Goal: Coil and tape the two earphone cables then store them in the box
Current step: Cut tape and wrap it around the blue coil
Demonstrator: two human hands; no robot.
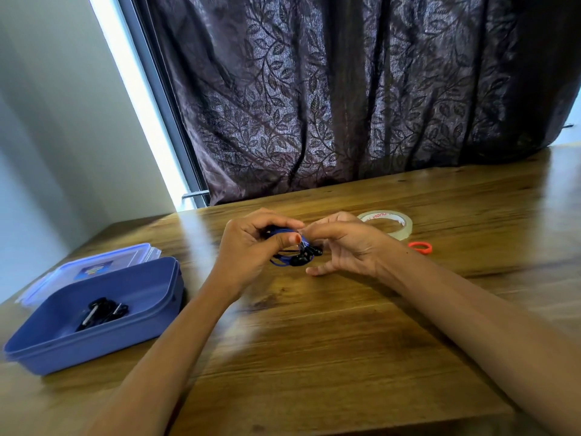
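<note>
Left hand grips the coiled blue earphone cable just above the table, mid-frame. Most of the coil is hidden in the fist; black earbuds hang below. Right hand: fingertips meet the coil's top, thumb out; can't tell if it pinches anything. Black earphone lies in the open box, blurred. Tape roll is partly behind the right hand, with an orange ring beside it.

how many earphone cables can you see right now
2. The black earphone cable lies in the blue box. The blue earphone cable is gripped by the left hand, with the right hand pinching it.
</note>
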